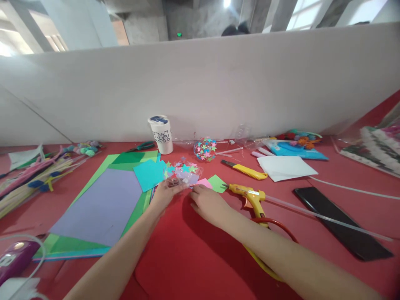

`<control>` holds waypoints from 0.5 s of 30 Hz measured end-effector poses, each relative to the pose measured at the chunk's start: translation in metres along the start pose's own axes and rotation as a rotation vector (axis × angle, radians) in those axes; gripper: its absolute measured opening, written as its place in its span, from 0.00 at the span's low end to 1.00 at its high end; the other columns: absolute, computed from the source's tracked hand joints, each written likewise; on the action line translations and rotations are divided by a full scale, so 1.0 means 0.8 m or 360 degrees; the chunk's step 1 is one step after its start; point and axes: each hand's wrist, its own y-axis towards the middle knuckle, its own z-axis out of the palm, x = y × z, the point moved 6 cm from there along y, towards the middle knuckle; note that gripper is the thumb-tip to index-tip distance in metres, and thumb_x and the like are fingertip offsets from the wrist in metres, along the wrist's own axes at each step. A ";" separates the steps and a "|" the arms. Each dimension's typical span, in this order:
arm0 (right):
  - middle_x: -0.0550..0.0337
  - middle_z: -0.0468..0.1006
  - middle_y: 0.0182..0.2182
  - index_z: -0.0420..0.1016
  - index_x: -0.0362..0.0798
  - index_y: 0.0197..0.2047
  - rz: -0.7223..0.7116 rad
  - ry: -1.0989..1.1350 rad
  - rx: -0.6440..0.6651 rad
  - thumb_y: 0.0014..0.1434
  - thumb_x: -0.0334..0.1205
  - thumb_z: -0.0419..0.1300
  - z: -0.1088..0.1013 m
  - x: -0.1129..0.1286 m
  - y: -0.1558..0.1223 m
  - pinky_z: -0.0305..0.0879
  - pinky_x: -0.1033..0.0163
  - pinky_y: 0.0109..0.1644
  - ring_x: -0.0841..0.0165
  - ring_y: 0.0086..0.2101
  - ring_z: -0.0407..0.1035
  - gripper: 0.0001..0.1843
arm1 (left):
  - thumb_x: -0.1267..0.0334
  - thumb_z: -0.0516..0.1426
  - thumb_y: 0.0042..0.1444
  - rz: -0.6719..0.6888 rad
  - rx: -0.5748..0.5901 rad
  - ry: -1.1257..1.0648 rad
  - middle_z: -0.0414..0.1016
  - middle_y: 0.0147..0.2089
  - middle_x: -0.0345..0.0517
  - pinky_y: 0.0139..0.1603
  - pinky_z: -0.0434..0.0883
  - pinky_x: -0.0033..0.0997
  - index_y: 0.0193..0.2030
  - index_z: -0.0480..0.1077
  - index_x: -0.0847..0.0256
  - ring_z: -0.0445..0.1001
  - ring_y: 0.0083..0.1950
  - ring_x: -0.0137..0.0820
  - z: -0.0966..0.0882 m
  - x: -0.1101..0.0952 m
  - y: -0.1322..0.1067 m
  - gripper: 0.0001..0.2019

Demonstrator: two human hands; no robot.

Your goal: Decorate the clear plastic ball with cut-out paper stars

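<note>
My left hand [165, 193] is closed on the near edge of a clear plastic piece dotted with coloured paper stars [185, 168]. Beside it my right hand [208, 204] has its fingers curled in at the same near edge; whatever they pinch is hidden. A pink paper square [204, 182] and a green paper square [217, 183] lie just beyond the right fingers. Behind stands a round clear ball covered in stars [205, 149]. To the left of my hands lie turquoise paper [146, 175] and a purple sheet [101, 206] on green sheets.
A yellow glue gun [250, 193] with a long glue stick lies right of my right hand. Scissors [268, 268] are partly under my right forearm. Further off are a yellow cutter [250, 171], a black phone [340, 223], a white cup [161, 135] and pipe cleaners [34, 171].
</note>
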 end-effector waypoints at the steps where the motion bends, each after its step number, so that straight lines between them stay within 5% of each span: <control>1: 0.52 0.76 0.42 0.74 0.41 0.42 -0.0034 -0.0055 0.0018 0.62 0.33 0.56 0.006 0.001 0.002 0.68 0.54 0.46 0.62 0.44 0.70 0.07 | 0.59 0.68 0.31 0.0007 0.0008 -0.0004 0.75 0.23 0.42 0.30 0.67 0.29 0.24 0.74 0.64 0.71 0.27 0.30 0.001 -0.001 -0.002 0.13; 7: 0.54 0.74 0.46 0.71 0.44 0.48 -0.0122 -0.0218 0.0094 0.63 0.39 0.57 0.024 0.009 0.005 0.71 0.54 0.44 0.64 0.42 0.72 0.12 | 0.58 0.68 0.32 0.0029 0.0069 -0.0060 0.77 0.26 0.44 0.34 0.69 0.29 0.26 0.75 0.64 0.72 0.30 0.31 0.009 -0.002 -0.008 0.13; 12: 0.48 0.76 0.40 0.73 0.38 0.41 -0.0107 -0.0139 0.0002 0.63 0.29 0.52 -0.001 0.011 -0.004 0.69 0.54 0.43 0.60 0.43 0.70 0.09 | 0.59 0.66 0.36 0.0047 0.0037 -0.0060 0.75 0.26 0.42 0.31 0.67 0.26 0.27 0.75 0.63 0.70 0.27 0.27 0.004 0.005 -0.005 0.12; 15: 0.47 0.77 0.36 0.74 0.38 0.38 -0.0221 0.0017 -0.0031 0.63 0.28 0.48 -0.019 0.050 -0.029 0.67 0.57 0.43 0.60 0.40 0.70 0.13 | 0.59 0.66 0.36 0.0058 0.0024 -0.0038 0.73 0.23 0.40 0.29 0.66 0.26 0.27 0.74 0.63 0.69 0.25 0.27 0.002 0.007 -0.001 0.12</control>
